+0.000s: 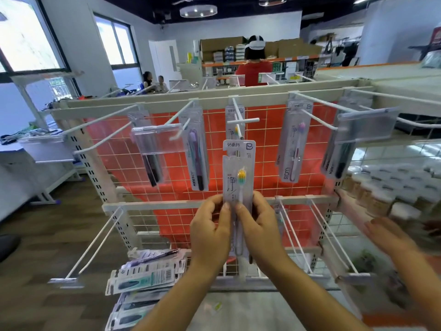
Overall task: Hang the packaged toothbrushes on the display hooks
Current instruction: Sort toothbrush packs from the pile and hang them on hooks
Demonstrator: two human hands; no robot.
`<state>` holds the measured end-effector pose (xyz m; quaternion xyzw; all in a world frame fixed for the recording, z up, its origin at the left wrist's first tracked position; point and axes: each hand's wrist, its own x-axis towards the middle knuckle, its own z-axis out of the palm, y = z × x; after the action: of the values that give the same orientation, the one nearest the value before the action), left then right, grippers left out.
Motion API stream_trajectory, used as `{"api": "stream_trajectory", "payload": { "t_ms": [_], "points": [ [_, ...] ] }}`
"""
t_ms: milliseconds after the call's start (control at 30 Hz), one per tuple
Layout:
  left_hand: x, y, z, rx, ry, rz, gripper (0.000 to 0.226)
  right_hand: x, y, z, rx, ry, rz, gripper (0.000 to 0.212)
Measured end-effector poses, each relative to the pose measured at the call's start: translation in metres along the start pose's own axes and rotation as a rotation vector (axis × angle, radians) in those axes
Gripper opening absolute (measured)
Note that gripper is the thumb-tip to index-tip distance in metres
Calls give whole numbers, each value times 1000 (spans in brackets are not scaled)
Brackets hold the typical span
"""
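Your forearms came up from the bottom edge, nearest the lens. Left hand (210, 225) and right hand (259, 223) were both closed on the lower half of one toothbrush pack (238, 168), thumbs pressed on its front face, fingers curled behind. Neither hand was open; nothing else was held.

You held the pack upright, brush head up, with the slot in its top card level with the tip of the middle hook (238, 115). Holding it low probably kept the top free to steer onto the prong; two hands likely steadied a thin, floppy card. Whether the slot was already on the prong, cannot tell; the tip sat just above and behind the card.

Outward: a matching pack (235, 111) hung further back on that same hook. The left neighbour hook carried a bunch of purple-brush packs (196, 154); the right neighbour carried one pack (296, 142) with a pink handle. The outer hooks each held dark-handled packs behind clear price tags (157, 139).

The wire rack (167, 206) was backed with red cloth. Its lower row of hooks (298, 235) looked mostly bare.

Supply: a loose heap of packs (145, 275) lay low left, stacked flat, some barcode side up, so plenty appeared left to hang.

A third hand (391, 235), blurred, showed at right.
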<state>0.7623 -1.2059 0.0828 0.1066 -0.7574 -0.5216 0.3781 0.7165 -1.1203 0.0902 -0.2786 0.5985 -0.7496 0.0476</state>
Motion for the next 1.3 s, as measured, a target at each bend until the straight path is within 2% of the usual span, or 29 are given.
{"api": "stream_trajectory", "payload": {
  "t_ms": [433, 667, 1000, 1300],
  "points": [
    [22, 5, 16, -37, 26, 13, 21, 26, -2, -11, 28, -33, -16, 14],
    [35, 0, 19, -24, 30, 22, 23, 41, 1, -13, 51, -45, -43, 20],
    [47, -18, 29, -37, 12, -98, 19, 72, 24, -19, -26, -23, 3, 14],
    [60, -41, 35, 91, 23, -138, 23, 123, 42, -23, -42, 18, 93, 11]
  ]
}}
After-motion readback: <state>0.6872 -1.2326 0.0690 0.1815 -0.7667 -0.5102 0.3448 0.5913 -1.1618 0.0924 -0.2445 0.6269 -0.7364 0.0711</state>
